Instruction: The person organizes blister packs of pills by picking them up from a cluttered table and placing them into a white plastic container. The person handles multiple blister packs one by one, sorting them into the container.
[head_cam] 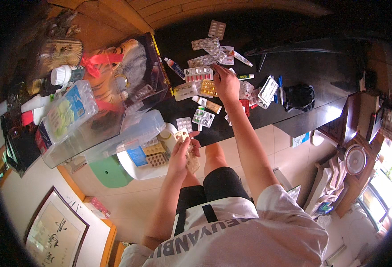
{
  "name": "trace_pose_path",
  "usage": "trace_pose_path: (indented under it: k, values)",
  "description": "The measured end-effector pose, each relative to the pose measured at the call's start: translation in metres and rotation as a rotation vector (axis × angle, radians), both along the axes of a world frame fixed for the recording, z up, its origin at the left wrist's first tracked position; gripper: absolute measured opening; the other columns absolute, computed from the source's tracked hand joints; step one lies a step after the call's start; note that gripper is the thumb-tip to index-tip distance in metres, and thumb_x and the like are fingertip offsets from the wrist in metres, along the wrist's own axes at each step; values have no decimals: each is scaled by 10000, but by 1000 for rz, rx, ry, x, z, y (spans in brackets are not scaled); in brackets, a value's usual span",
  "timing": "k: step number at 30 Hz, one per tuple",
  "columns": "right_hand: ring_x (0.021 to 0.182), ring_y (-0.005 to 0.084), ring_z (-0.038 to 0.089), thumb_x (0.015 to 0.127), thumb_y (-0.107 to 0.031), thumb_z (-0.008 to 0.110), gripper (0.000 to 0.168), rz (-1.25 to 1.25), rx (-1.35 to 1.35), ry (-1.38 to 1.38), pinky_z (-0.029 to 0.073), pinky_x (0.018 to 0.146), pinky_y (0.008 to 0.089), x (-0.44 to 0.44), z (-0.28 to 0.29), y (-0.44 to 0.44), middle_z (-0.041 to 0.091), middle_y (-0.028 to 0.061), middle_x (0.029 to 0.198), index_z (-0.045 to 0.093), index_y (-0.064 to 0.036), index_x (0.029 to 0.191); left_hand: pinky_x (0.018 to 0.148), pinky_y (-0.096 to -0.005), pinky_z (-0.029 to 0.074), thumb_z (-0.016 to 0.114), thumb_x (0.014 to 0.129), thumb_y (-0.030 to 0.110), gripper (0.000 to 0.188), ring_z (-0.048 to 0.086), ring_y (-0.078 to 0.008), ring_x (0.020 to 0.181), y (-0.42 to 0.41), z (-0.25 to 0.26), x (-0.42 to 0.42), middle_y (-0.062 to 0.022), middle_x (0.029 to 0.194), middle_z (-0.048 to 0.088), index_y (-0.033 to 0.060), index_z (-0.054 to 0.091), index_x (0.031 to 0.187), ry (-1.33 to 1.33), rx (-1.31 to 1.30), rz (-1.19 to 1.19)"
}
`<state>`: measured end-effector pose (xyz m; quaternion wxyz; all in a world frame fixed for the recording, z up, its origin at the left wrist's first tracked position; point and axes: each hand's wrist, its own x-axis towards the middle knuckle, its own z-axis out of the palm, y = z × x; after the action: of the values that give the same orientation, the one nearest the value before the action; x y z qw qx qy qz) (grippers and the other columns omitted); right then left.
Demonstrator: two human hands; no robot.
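Observation:
My left hand holds several blister packs upright in front of the table's near edge. My right hand reaches over a spread of blister packs on the black table; its fingertips are at the right end of a pack with red capsules. Whether they grip anything cannot be told. Just left of that hand is a yellow blister pack. Nearer lie a brown-and-white tube and a green-and-silver blister pack. Beyond the hand are more silver packs and a white tube.
A white container with blister packs and a blue box stands at the near left, over a green stool. A clear plastic case and a white-capped bottle are further left. Pens and a black pouch lie to the right.

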<state>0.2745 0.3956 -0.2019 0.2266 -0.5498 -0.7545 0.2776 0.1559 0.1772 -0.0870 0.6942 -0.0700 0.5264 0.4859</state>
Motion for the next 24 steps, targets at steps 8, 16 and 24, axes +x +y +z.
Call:
trace_pose_path:
  k: [8,16,24]
  values:
    - [947,307,612,660,79,570,429,122,-100,425,496,807,383,11,88,-132,643,111,1052,657,-86,1046,664,-306,468,522,903,499,601,541,-128,702,-5,4,-5,-47,891,592,1,500,1240,-298,75,189]
    - [1207,248,514,736,-338,665,464,662,-179,339,339,1037,481,39,120,-164,590,87,1231,635,-99,1132,763,-323,511,580,909,173,208,614,-184,895,-28,-11,-1,-71,991,619,62,567,1085,-260,-181,194]
    - [1232,347,434,725,-134,699,665,-387,200,-242,341,1016,469,133,12,-60,432,205,1350,417,-38,1321,654,-343,424,500,904,237,231,462,-174,650,-32,-1,-12,-25,656,418,26,536,991,-225,-32,222]
